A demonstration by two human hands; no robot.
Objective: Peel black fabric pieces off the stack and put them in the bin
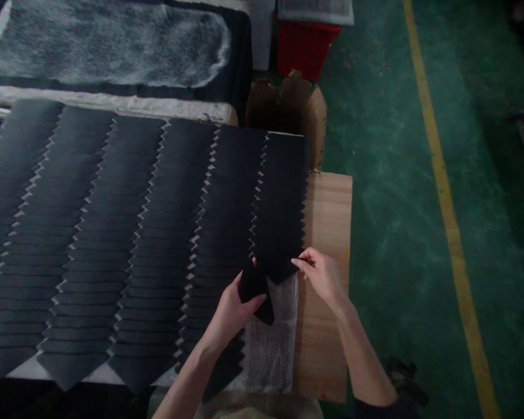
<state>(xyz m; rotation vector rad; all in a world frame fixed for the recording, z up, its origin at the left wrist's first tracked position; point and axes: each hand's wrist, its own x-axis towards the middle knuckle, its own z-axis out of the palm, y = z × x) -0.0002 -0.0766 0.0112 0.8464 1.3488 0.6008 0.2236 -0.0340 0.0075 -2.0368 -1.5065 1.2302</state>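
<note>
Wooden counter point(325, 337), overlapping rows of dark pointed fabric pieces point(161, 244) laid out on it, left hand point(233, 304) with fingers closed around a small dark stack point(254, 288), right hand point(323, 274) with fingers pinching the edge of a single dark piece point(282, 270) at the rightmost row's near end.

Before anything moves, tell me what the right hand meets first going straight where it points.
Beyond the dark piece it pinches, the right hand would likely first meet the column of dark pieces; depth is unclear.
</note>
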